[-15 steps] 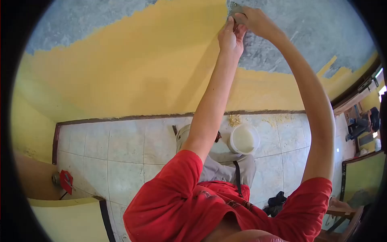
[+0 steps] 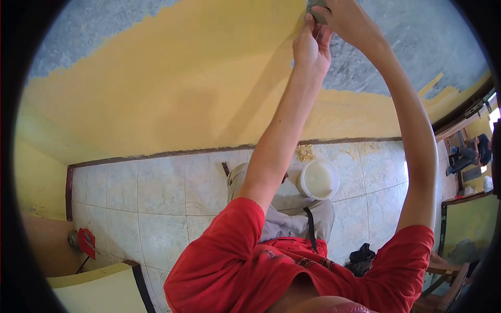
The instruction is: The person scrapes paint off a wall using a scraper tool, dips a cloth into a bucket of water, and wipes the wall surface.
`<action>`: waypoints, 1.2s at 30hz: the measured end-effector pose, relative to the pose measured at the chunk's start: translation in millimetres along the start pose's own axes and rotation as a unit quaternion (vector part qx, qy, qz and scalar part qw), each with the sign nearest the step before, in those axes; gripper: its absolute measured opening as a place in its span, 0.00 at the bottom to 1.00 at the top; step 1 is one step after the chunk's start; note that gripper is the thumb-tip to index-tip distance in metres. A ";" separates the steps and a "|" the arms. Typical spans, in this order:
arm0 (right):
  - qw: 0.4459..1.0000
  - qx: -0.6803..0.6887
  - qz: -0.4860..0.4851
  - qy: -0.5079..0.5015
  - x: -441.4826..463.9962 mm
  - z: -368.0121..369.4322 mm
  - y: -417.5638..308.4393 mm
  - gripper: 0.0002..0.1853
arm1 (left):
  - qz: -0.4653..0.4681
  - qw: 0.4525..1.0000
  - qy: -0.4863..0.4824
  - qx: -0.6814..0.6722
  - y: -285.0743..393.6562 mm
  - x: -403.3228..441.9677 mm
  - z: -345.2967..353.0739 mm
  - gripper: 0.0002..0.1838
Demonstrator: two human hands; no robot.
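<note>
My left hand (image 2: 308, 46) and right hand (image 2: 348, 22) pinch the flat grey tool (image 2: 316, 17) — likely light, stiff, best held by its near edge

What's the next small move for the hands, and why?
Probably nudge the flat grey tool a little further left into the yellow coating. The right hand grips it, the left hand is at its lower end, and it sits where yellow meets the grey patch. Yellowish scraps on the floor suggest scraping.
</note>
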State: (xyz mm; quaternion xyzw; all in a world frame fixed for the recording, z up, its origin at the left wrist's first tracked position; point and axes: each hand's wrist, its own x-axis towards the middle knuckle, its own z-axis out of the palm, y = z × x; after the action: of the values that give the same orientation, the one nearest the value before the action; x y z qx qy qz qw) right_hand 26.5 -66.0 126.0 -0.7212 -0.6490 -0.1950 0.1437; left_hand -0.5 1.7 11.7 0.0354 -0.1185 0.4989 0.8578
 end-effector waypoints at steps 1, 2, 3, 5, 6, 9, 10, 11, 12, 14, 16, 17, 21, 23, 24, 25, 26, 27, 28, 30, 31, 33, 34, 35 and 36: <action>0.993 0.114 0.011 -0.023 -1.9 5.0 3.3 0.20 | 0.013 0.998 0.027 0.049 5.3 -3.8 0.8 0.11; 0.973 0.226 0.021 -0.038 -1.1 8.0 5.8 0.20 | 0.013 0.998 0.024 0.050 11.0 -3.4 1.0 0.11; 0.973 0.228 0.022 -0.035 -0.7 12.0 6.0 0.20 | 0.025 0.994 0.031 0.103 16.4 -3.4 0.0 0.11; 0.991 0.115 0.073 0.010 1.2 19.2 5.6 0.19 | 0.035 0.989 0.033 0.141 16.8 -3.7 -0.4 0.10; 0.990 0.118 0.075 0.011 1.1 20.9 5.6 0.19 | 0.035 0.988 0.034 0.145 14.5 -3.9 -1.0 0.10; 0.996 0.081 -0.009 0.040 2.0 8.5 -1.4 0.18 | -0.015 0.998 0.023 -0.049 -3.5 6.9 -6.4 0.10; 0.999 0.035 0.027 0.003 -4.7 -4.8 -15.7 0.18 | -0.014 0.998 0.025 -0.047 -5.9 7.6 -6.9 0.10; 0.998 -0.011 0.060 -0.032 -8.0 -12.0 -24.0 0.18 | -0.025 0.997 0.031 -0.069 -7.1 8.4 -6.6 0.10; 0.998 -0.008 0.057 -0.032 -4.9 -8.3 -23.1 0.18 | -0.035 0.995 0.037 -0.087 -4.7 9.2 -6.1 0.11; 0.997 -0.025 0.071 -0.012 3.7 3.7 -12.7 0.19 | -0.026 1.000 0.010 -0.007 5.3 25.8 -28.2 0.10; 0.996 0.074 0.050 -0.017 3.8 9.6 -4.3 0.19 | -0.019 0.997 -0.022 0.071 13.3 21.5 -18.6 0.10; 0.984 0.174 0.026 -0.028 3.2 14.0 -1.9 0.19 | 0.006 0.996 0.001 0.091 14.3 16.4 -15.8 0.11; 0.998 0.061 0.025 0.023 1.6 9.1 -7.5 0.20 | 0.027 1.000 0.001 -0.009 -2.0 7.8 -5.5 0.12; 0.997 -0.045 0.055 0.016 6.0 5.6 -13.2 0.19 | 0.015 0.997 0.005 -0.080 -5.7 8.1 -1.9 0.11; 0.998 -0.040 0.055 0.011 5.6 8.9 -12.6 0.19 | 0.018 0.997 0.010 -0.077 2.9 5.4 -5.2 0.11; 1.000 0.016 0.005 -0.018 5.9 9.9 -8.8 0.19 | 0.020 1.000 0.014 -0.008 13.6 3.7 -5.5 0.11; 0.995 0.068 -0.048 -0.045 7.1 8.9 -5.8 0.19 | 0.023 0.998 0.013 0.059 22.7 3.9 -3.1 0.10; 0.996 0.069 -0.047 -0.043 5.3 9.6 -5.1 0.19 | 0.024 0.992 0.014 0.126 25.8 4.1 -2.7 0.10; 0.992 0.121 0.006 -0.018 3.1 12.5 -5.7 0.18 | 0.025 0.991 0.012 0.128 21.9 5.4 -2.7 0.10; 0.982 0.179 0.056 0.004 3.4 24.6 -4.9 0.18 | 0.078 0.995 0.012 0.064 14.4 5.2 -4.7 0.10; 0.995 0.079 -0.041 0.053 7.8 30.1 1.7 0.18 | 0.062 0.998 0.027 0.019 11.3 -4.1 2.8 0.10; 0.985 -0.027 -0.136 0.098 8.8 28.3 4.9 0.19 | 0.017 1.000 -0.018 -0.010 3.0 22.1 -19.6 0.08; 0.995 -0.016 -0.069 0.065 6.7 18.5 -9.2 0.19 | -0.021 0.997 -0.061 -0.034 6.7 36.4 -33.8 0.08; 0.999 -0.007 0.001 0.031 4.2 12.6 -15.6 0.20 | -0.021 0.997 -0.060 -0.034 9.2 49.4 -48.1 0.08; 0.999 -0.007 0.002 0.031 4.3 12.4 -14.3 0.20 | 0.052 0.983 -0.167 0.061 11.6 61.6 -59.6 0.08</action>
State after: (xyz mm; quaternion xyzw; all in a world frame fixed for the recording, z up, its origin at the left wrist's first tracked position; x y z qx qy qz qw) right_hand 13.9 -54.9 116.5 -0.7168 -0.6415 -0.2219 0.1594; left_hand 28.7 70.4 -32.1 0.1646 -0.2314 0.5358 0.7951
